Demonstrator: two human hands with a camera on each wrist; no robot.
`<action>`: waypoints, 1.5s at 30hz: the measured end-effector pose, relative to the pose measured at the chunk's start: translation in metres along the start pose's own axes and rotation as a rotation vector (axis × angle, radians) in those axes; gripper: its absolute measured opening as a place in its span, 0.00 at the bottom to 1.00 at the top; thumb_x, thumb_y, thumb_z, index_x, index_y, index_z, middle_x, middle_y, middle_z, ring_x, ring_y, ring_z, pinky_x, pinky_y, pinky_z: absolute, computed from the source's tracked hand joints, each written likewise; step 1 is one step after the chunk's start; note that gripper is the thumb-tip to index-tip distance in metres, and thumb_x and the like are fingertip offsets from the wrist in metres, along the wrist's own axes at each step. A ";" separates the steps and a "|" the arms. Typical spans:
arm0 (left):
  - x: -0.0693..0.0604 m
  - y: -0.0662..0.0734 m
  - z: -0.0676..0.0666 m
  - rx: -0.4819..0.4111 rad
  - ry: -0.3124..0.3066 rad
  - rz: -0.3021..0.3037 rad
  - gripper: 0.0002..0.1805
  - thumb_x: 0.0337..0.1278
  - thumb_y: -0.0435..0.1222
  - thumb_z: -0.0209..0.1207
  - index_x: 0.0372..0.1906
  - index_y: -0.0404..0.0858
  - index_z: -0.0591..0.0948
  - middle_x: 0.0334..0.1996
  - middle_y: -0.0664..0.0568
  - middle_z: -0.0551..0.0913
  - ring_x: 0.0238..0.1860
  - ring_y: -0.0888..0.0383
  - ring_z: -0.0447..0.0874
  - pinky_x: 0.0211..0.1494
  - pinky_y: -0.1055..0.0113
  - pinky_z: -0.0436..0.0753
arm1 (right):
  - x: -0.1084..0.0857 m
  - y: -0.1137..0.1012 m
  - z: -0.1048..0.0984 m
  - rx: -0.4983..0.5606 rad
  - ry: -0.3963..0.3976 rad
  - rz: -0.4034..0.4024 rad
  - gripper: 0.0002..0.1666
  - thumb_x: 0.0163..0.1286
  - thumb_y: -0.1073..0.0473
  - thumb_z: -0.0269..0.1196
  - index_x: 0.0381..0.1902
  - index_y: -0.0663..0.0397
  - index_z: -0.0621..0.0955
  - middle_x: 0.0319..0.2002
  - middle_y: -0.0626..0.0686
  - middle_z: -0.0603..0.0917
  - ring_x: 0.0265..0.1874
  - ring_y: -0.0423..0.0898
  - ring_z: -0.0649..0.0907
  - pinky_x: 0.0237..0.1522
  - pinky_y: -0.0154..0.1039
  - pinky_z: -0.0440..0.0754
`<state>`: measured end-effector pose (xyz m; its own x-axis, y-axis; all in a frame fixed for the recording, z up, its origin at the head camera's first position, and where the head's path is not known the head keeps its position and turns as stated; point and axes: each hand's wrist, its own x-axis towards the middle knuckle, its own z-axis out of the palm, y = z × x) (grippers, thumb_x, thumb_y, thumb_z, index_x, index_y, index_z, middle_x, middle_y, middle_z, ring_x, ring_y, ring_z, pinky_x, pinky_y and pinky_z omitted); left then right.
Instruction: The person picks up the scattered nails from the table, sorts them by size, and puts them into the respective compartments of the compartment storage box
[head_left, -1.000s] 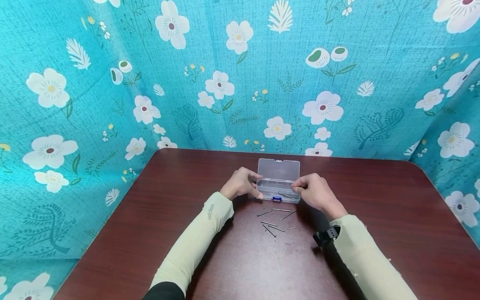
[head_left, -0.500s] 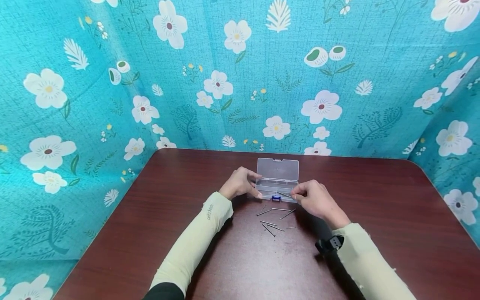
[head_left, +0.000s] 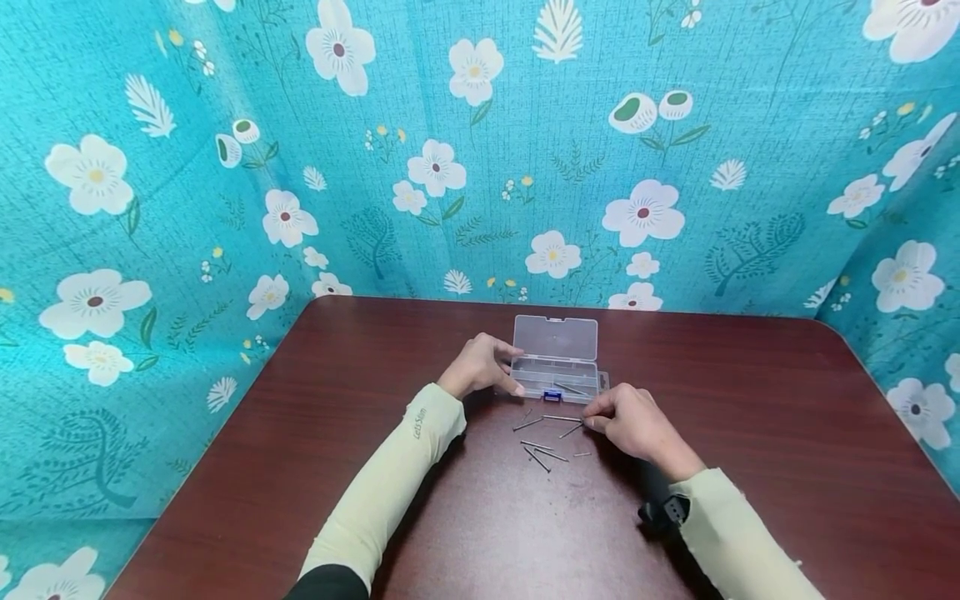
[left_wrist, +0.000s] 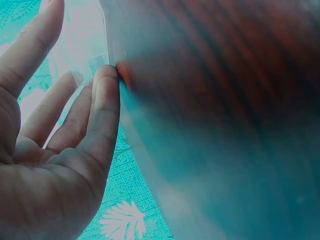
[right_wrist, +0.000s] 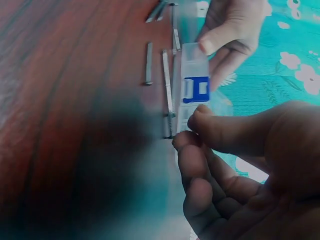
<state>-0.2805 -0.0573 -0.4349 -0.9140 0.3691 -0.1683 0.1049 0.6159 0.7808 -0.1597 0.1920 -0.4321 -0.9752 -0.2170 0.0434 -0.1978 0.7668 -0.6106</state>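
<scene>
A clear plastic compartment box (head_left: 536, 389) with a blue latch (head_left: 552, 396) stands on the table, its lid (head_left: 556, 338) raised. One thin metal nail (head_left: 572, 388) lies in its front right part. My left hand (head_left: 480, 365) holds the box's left end, thumb at the front corner and fingers behind. My right hand (head_left: 626, 418) is low at the table in front of the box's right corner. Its fingertips are at the end of a nail (head_left: 570, 432), and in the right wrist view thumb and forefinger stand slightly apart. Another nail (head_left: 561, 417) lies close by.
Several more nails, among them one nail (head_left: 537, 460) nearer me, lie loose on the dark wooden table (head_left: 360, 367). A tiny pale piece (head_left: 582, 455) lies right of them. A flowered blue cloth (head_left: 420, 250) hangs behind the table.
My right hand let go of a nail in the box's front right part, then moved toward me, down to the loose nails. My left hand stays on the box.
</scene>
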 end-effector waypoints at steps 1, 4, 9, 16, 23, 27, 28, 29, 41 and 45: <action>0.000 0.000 0.000 -0.002 -0.001 0.000 0.38 0.23 0.30 0.85 0.54 0.42 0.88 0.45 0.49 0.88 0.38 0.62 0.87 0.37 0.67 0.83 | 0.000 0.001 0.001 -0.009 0.002 0.000 0.06 0.64 0.66 0.70 0.34 0.52 0.92 0.34 0.47 0.89 0.40 0.49 0.86 0.43 0.50 0.83; 0.000 -0.001 0.000 -0.005 -0.003 0.006 0.38 0.24 0.30 0.85 0.55 0.41 0.87 0.46 0.49 0.88 0.38 0.62 0.87 0.37 0.67 0.83 | 0.000 0.003 0.004 -0.030 -0.003 0.004 0.07 0.64 0.67 0.70 0.35 0.52 0.92 0.36 0.48 0.90 0.42 0.51 0.87 0.42 0.51 0.83; 0.000 -0.001 0.001 0.000 -0.002 0.014 0.38 0.23 0.30 0.85 0.54 0.41 0.88 0.46 0.49 0.88 0.37 0.62 0.86 0.37 0.67 0.83 | -0.001 0.005 0.005 -0.041 -0.012 -0.010 0.07 0.62 0.67 0.71 0.35 0.52 0.92 0.34 0.47 0.89 0.40 0.49 0.87 0.40 0.48 0.84; 0.000 -0.001 0.001 0.013 0.001 0.026 0.39 0.22 0.31 0.86 0.54 0.41 0.88 0.44 0.49 0.89 0.37 0.62 0.87 0.38 0.68 0.83 | -0.003 0.006 0.002 -0.073 -0.029 -0.066 0.11 0.57 0.70 0.73 0.25 0.46 0.89 0.23 0.40 0.85 0.28 0.39 0.82 0.35 0.46 0.81; 0.000 -0.001 0.000 0.007 0.003 0.032 0.39 0.23 0.31 0.85 0.54 0.41 0.88 0.46 0.49 0.88 0.39 0.61 0.87 0.39 0.68 0.83 | -0.003 0.004 0.001 -0.153 -0.052 -0.060 0.16 0.59 0.73 0.67 0.22 0.46 0.83 0.25 0.41 0.81 0.26 0.42 0.77 0.33 0.44 0.78; 0.001 -0.002 0.000 0.008 0.002 0.039 0.39 0.23 0.31 0.86 0.54 0.42 0.88 0.47 0.50 0.88 0.39 0.61 0.87 0.39 0.68 0.83 | -0.002 0.003 0.003 -0.210 -0.070 -0.075 0.15 0.60 0.75 0.62 0.23 0.49 0.78 0.26 0.45 0.76 0.27 0.44 0.73 0.31 0.41 0.74; 0.001 -0.003 -0.001 0.007 0.002 0.039 0.39 0.23 0.31 0.86 0.54 0.42 0.88 0.47 0.50 0.88 0.39 0.61 0.87 0.39 0.68 0.83 | -0.002 0.003 0.004 -0.228 -0.075 -0.092 0.16 0.60 0.76 0.60 0.22 0.50 0.76 0.25 0.46 0.73 0.27 0.44 0.72 0.31 0.40 0.72; 0.001 -0.003 -0.001 0.006 0.003 0.038 0.39 0.23 0.32 0.86 0.54 0.42 0.88 0.48 0.50 0.88 0.39 0.61 0.87 0.40 0.68 0.83 | -0.003 0.002 0.005 -0.244 -0.077 -0.115 0.16 0.59 0.77 0.59 0.21 0.51 0.74 0.24 0.46 0.71 0.26 0.44 0.69 0.30 0.40 0.70; 0.001 -0.003 -0.002 -0.003 0.006 0.023 0.39 0.22 0.31 0.86 0.54 0.42 0.88 0.47 0.50 0.88 0.40 0.61 0.87 0.39 0.67 0.83 | -0.006 -0.001 0.003 -0.158 -0.126 -0.159 0.19 0.58 0.81 0.50 0.24 0.52 0.65 0.23 0.46 0.59 0.25 0.43 0.62 0.30 0.38 0.63; 0.000 -0.003 0.000 -0.012 -0.003 0.019 0.39 0.23 0.30 0.85 0.54 0.42 0.88 0.47 0.49 0.88 0.41 0.60 0.87 0.38 0.67 0.83 | -0.006 0.000 0.001 -0.095 -0.097 -0.103 0.17 0.67 0.77 0.55 0.24 0.53 0.68 0.24 0.45 0.65 0.26 0.42 0.67 0.32 0.40 0.68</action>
<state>-0.2814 -0.0590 -0.4368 -0.9106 0.3830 -0.1552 0.1177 0.6004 0.7910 -0.1533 0.1928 -0.4327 -0.9359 -0.3515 0.0226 -0.3096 0.7902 -0.5288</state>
